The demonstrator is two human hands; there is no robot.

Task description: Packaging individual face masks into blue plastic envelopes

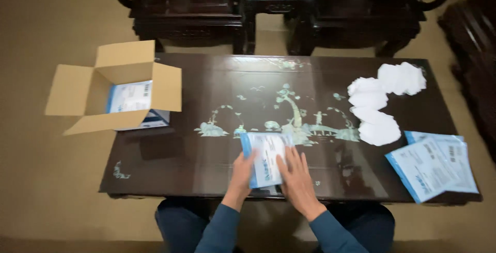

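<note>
A flat white and blue packet (265, 156) lies on the dark inlaid table (170, 155) near its front edge. My left hand (242, 173) rests along the packet's left side, fingers pressed on it. Over the packet's right half lies my right hand (296, 175), fingers spread flat. Both hands press the packet against the tabletop.
An open cardboard box (116, 85) holding similar packets sits at the table's left end. Several white masks (380, 106) lie piled at the right rear. Two empty white and blue packets (434, 165) lie at the right front corner. Dark carved chairs (188, 5) stand behind the table.
</note>
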